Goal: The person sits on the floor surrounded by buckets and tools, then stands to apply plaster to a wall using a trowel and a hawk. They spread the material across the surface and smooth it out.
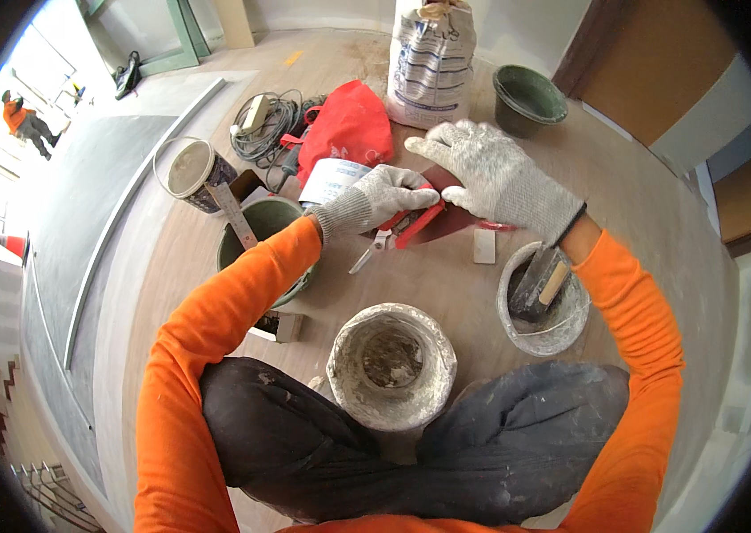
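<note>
My gloved left hand (386, 197) is closed around a pair of red-handled snips (413, 227), their metal blades pointing down toward me. A reddish-brown sheet (452, 221) lies under and between my hands. Over its right side is my gloved right hand (491, 173), fingers stretched out and thumb apart; whether the thumb touches the sheet I cannot tell. Beside my left wrist is a white roll with blue print (333, 181). A small pale rectangular piece (484, 246) lies on the floor below my right hand.
A plaster-crusted bucket (345, 391) stands between my knees. At right, a white bucket (511, 327) holds a trowel (543, 282). Left are a green bucket (290, 213) and a handled pail (193, 171). Farther off sit a red bag (349, 129), coiled cable (276, 138), white sack (429, 75) and green tub (527, 102).
</note>
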A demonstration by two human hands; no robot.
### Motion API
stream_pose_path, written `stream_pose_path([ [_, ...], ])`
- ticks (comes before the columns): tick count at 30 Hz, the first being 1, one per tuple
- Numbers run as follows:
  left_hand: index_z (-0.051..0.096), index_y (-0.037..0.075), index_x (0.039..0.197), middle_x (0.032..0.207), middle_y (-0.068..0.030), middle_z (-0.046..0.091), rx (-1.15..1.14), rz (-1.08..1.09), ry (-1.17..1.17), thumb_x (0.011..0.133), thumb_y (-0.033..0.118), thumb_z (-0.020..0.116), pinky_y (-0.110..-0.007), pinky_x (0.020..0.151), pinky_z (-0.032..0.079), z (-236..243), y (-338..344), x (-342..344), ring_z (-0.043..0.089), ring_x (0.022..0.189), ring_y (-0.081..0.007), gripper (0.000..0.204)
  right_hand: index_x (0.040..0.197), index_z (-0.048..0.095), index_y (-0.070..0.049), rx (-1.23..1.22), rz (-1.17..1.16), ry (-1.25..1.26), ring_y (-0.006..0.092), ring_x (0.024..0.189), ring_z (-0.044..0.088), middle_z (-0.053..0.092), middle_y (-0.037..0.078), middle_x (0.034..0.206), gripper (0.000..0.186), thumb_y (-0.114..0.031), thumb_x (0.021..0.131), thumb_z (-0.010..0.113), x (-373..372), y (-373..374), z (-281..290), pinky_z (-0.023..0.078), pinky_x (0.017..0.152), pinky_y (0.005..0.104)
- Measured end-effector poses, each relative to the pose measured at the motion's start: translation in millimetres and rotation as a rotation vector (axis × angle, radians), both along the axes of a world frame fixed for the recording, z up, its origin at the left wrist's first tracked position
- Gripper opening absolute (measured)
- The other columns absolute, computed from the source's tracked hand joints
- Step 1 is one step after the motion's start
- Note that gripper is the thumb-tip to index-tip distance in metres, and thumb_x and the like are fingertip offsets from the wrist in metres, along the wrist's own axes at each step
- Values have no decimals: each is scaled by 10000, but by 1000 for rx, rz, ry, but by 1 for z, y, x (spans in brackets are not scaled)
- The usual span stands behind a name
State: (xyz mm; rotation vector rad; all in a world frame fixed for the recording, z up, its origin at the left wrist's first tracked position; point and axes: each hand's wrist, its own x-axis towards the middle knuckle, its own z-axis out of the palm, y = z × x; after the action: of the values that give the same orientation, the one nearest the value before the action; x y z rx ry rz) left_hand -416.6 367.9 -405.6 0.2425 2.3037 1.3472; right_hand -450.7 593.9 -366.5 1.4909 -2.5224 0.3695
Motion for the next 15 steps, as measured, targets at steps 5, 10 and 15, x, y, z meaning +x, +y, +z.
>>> stream_pose_path([
  [5, 727, 109, 1221, 1096, -10, 756, 214, 254, -245, 1021, 274, 635, -242, 757, 597, 8, -30, 6, 730, 909, -102, 275, 1273, 647, -121, 19, 340, 132, 264, 1236, 567, 606, 55, 1280, 446, -234, 847, 714, 37, -45, 11, 457, 1067, 424],
  [10, 719, 134, 1160, 978, -27, 756, 340, 351, -354, 1015, 317, 623, -293, 608, 610, 6, -26, 11, 736, 814, -133, 252, 1170, 679, -147, 87, 336, 237, 234, 1162, 585, 601, 39, 1189, 313, -259, 881, 640, 36, -55, -33, 483, 1000, 410],
  [15, 716, 110, 1152, 1072, -38, 739, 509, 463, -577, 992, 297, 681, -280, 604, 583, -31, -33, 4, 725, 839, -116, 248, 1103, 678, -171, 69, 325, 292, 250, 1062, 582, 588, 42, 1090, 251, -266, 872, 658, 34, -61, -56, 488, 915, 406],
])
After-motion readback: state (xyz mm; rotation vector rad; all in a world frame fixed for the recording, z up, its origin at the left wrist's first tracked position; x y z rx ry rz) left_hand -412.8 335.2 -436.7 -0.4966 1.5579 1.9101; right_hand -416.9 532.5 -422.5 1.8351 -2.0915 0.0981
